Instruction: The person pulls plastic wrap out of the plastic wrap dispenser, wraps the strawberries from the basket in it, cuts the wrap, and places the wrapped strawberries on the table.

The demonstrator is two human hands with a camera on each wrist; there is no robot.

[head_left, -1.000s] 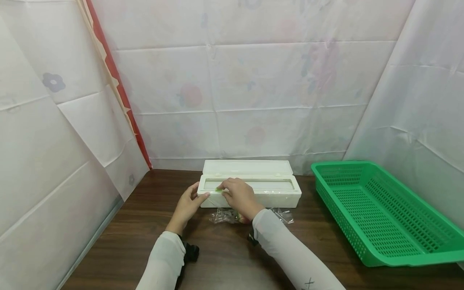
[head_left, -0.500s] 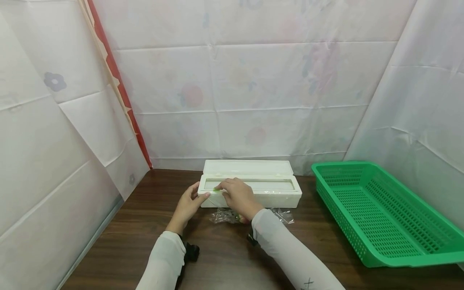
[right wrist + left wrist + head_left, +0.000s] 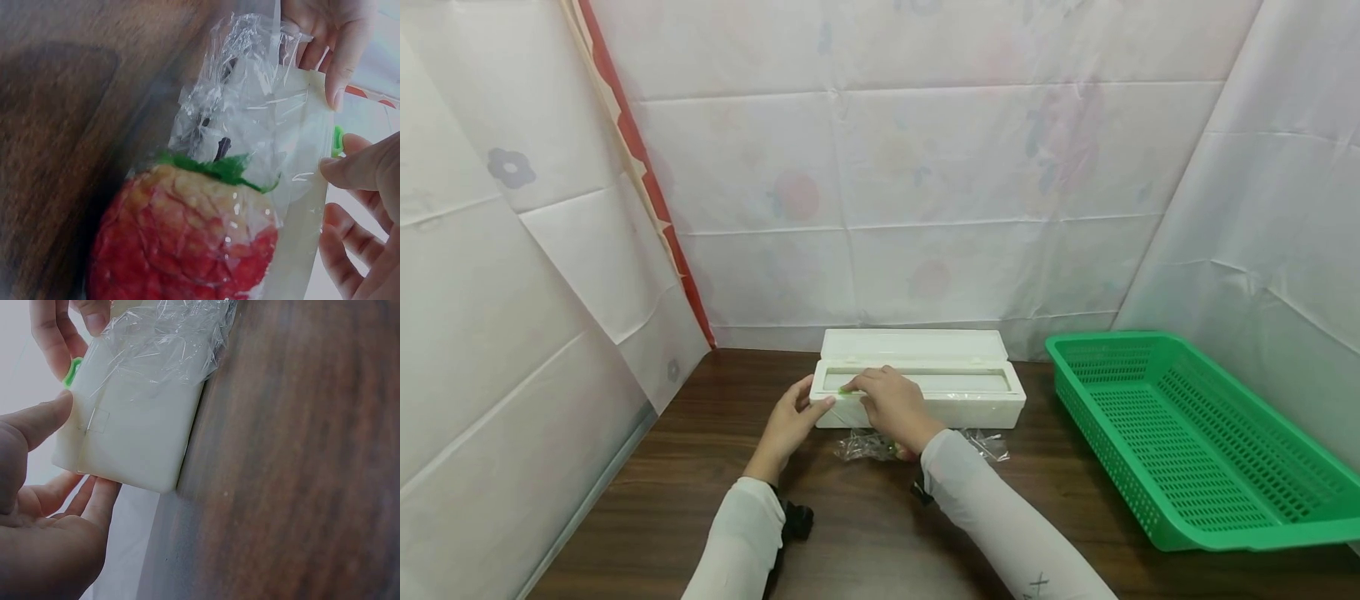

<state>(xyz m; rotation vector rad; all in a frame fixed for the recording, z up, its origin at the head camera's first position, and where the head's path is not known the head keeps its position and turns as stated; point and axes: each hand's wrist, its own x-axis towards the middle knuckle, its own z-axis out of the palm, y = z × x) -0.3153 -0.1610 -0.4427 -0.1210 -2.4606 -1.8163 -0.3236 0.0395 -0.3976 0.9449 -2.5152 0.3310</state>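
Observation:
A long white cling film dispenser [image 3: 955,413] stands on the dark wooden table with its lid raised at the back. My left hand [image 3: 786,427] grips its left end, thumb at the front and fingers round the far side. At the front edge, my right hand [image 3: 898,406] pinches a small green slide cutter [image 3: 846,392], near the left thumb. Clear film [image 3: 165,344] hangs down the dispenser's front. In the right wrist view, a red and yellow bumpy fruit [image 3: 187,244] with green leaves and a dark stem lies under the film; the right forearm partly hides it in the head view.
To the right is a green perforated plastic basket [image 3: 1067,417]. Pale patterned sheeting [image 3: 925,167] walls off the back and both sides. Crumpled film [image 3: 865,447] lies on the table [image 3: 865,550] before the dispenser.
My right hand has slid slightly left along the dispenser's edge with the green slide cutter. The left hand keeps its grip on the end.

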